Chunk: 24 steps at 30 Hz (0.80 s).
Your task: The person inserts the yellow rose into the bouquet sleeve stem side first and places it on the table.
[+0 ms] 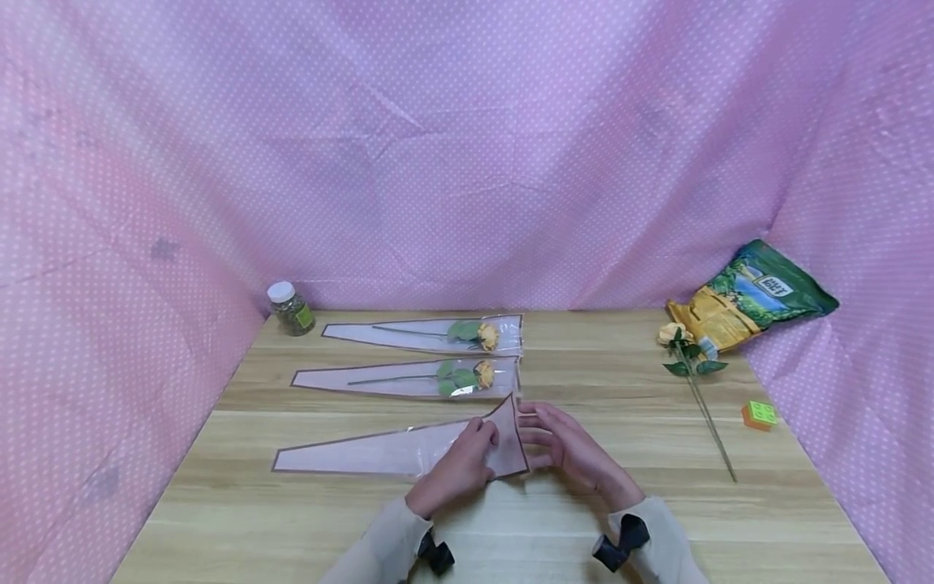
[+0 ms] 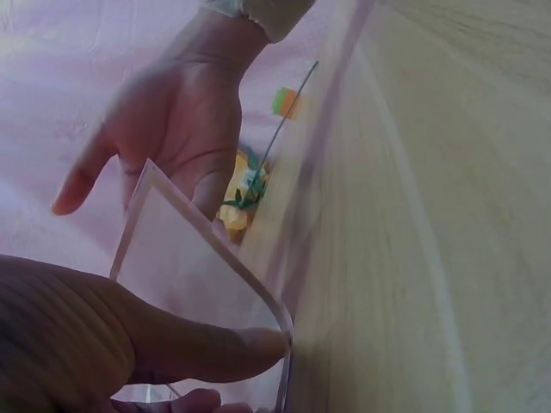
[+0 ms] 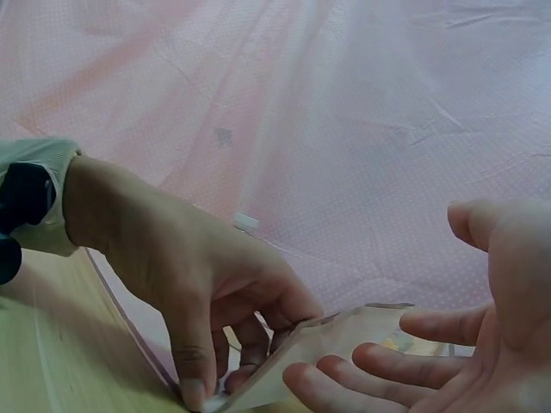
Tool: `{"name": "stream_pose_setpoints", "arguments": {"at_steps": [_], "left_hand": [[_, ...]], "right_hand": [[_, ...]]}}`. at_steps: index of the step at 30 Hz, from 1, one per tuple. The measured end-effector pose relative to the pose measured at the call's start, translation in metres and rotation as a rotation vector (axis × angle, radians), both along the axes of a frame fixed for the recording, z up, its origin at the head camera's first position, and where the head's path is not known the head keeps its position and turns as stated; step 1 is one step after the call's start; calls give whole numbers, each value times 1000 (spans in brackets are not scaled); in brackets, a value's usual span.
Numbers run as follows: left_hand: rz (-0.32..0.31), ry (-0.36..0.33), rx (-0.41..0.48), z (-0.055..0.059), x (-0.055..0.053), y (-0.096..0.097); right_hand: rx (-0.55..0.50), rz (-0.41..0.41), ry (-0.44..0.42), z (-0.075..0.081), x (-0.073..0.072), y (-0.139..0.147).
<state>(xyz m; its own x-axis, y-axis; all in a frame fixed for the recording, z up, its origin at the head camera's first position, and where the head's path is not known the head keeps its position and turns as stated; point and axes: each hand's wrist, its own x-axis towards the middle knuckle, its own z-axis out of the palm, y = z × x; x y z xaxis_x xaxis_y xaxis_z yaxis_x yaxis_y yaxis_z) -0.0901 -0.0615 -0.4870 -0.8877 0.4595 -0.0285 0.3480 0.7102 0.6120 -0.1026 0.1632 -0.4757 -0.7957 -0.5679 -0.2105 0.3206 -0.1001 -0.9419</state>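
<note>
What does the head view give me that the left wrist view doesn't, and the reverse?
Only the head view: the white-lidded jar, plus the farther filled sleeve and the nearer filled sleeve, each with a rose.

Only the left wrist view: the palm of the right hand nearly face-on, and a close look at the left hand with its thumb across the held sleeve.

Both: the two hands, the held sleeve, loose rose, snack bag, toy brick and table.

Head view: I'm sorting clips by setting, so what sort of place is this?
Probably a small staged workspace: pink dotted cloth hangs behind and on both sides of a wooden table, where three sleeves are laid out one behind another.
</note>
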Motion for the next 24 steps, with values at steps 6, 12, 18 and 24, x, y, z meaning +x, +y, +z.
{"name": "stream_pose_setpoints", "arguments": {"at_steps": [6, 12, 18, 24], "left_hand": [[-69, 20, 143, -3, -12, 0], [46, -163, 307, 1, -16, 1], [148, -289, 419, 7, -15, -1], [146, -300, 438, 8, -15, -4]], "right_hand": [[-28, -7, 15, 0, 1, -3], [-8, -16, 12, -1, 1, -6], [-52, 9, 40, -2, 3, -8], [-1, 6, 27, 1, 4, -10]]}}
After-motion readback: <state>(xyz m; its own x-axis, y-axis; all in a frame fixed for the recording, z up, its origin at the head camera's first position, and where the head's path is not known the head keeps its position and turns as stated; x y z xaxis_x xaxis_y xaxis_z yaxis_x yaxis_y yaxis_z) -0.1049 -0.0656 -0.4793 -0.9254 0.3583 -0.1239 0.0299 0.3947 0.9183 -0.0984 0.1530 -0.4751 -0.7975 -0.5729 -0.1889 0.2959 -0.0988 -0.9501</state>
